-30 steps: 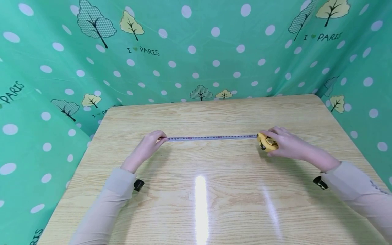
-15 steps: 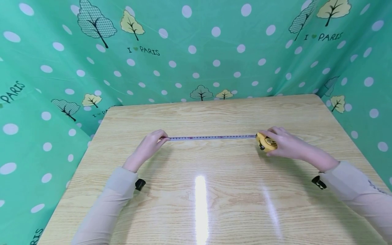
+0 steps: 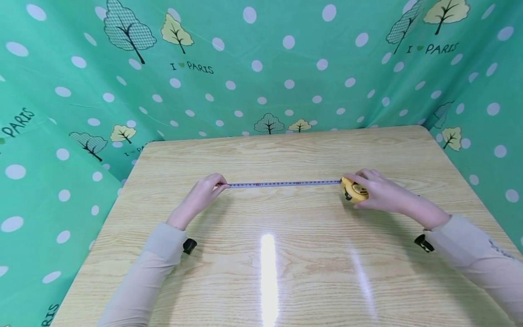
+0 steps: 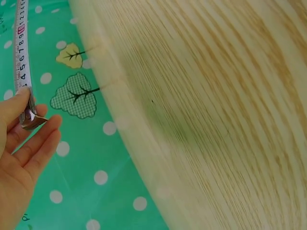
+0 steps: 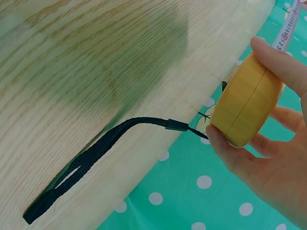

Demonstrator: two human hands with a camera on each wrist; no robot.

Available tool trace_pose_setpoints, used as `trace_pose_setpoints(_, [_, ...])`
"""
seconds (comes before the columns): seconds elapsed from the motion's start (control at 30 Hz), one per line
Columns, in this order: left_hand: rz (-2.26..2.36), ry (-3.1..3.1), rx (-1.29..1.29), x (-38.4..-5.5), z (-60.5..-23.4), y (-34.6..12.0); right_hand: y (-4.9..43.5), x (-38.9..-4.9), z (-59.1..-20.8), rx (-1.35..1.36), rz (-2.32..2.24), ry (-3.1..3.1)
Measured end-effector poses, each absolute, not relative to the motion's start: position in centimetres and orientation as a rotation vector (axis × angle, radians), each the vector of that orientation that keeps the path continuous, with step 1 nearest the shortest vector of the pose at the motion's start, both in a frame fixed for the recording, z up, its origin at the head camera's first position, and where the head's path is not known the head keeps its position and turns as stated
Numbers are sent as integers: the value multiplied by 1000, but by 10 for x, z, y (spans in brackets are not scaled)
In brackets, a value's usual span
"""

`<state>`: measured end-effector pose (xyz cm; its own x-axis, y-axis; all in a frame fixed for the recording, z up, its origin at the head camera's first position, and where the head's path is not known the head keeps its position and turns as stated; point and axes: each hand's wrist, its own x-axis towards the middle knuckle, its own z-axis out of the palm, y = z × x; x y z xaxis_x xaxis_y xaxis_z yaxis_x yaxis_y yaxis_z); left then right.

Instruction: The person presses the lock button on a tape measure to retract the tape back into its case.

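A yellow tape measure point(image 3: 352, 190) is gripped in my right hand point(image 3: 377, 190), at the right of the head view. Its thumb and fingers span the case point(image 5: 247, 100) in the right wrist view, and a black wrist strap point(image 5: 98, 153) trails from it. The pale, numbered blade point(image 3: 282, 184) runs nearly straight leftward from the case. At the blade's far end, my left hand point(image 3: 206, 190) pinches it. In the left wrist view the metal end hook point(image 4: 32, 120) shows just beyond the thumb, with other fingers extended beside it.
Both hands are above a light wood-grain table point(image 3: 310, 277). A green curtain point(image 3: 261, 54) with white dots and printed trees surrounds its back and sides. Black wrist-worn devices show beneath both sleeves point(image 3: 163, 245).
My left hand has shifted slightly right and my right hand slightly left. The exposed stretch of blade between them is a little shorter, its marks moved toward the case.
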<state>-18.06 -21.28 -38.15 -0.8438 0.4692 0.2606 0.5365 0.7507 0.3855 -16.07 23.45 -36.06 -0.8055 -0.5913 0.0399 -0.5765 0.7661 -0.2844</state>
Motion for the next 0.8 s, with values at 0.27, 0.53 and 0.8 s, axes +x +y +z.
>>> trace_pose_setpoints(0.27, [-678, -2799, -817, -181, -383, -211, 233, -160, -360, -945, -445, 2890])
trace_pose_setpoints(0.53, [-697, -2789, -823, -182, -384, -208, 233, -160, -362, -952, -448, 2894])
trace_pose_setpoints(0.8, [-718, -2807, -818, -185, -383, -202, 229, -160, -361, -960, -441, 2902])
